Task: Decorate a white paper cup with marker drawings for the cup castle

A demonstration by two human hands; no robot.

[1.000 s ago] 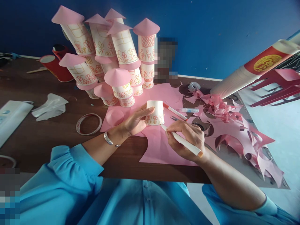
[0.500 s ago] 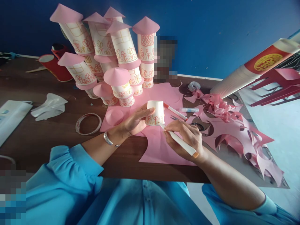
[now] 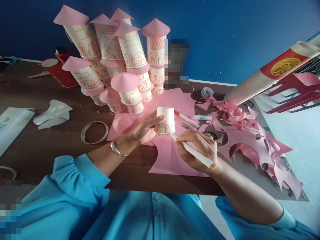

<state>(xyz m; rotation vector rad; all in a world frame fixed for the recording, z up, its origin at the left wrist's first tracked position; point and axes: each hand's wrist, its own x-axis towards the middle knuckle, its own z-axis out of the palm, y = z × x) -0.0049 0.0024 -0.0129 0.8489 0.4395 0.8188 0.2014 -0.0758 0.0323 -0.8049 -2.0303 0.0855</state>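
A white paper cup (image 3: 166, 116), upside down with red flowers drawn near its rim, is held by my left hand (image 3: 147, 128), thumb across its side. My right hand (image 3: 200, 148) is closed around a white marker (image 3: 197, 155) with an orange end. The marker's tip is at the cup's lower rim; whether it touches cannot be made out. Pink paper (image 3: 172, 160) lies under both hands. Behind the cup stand decorated cup towers (image 3: 133, 53) with pink cone roofs. A second marker (image 3: 187, 119) lies just right of the cup.
Pink paper scraps (image 3: 250, 143) are heaped at the right, near a glue tube (image 3: 203, 117) and scissors (image 3: 211, 134). A long stack of cups (image 3: 250, 85) leans at the back right. To the left lie a tape roll (image 3: 94, 132), crumpled plastic (image 3: 53, 114) and a red cup (image 3: 58, 71).
My right hand has shifted slightly right and down with the marker, whose tip has moved from the drawn flowers to the cup's rim. My left hand and the cup have barely moved.
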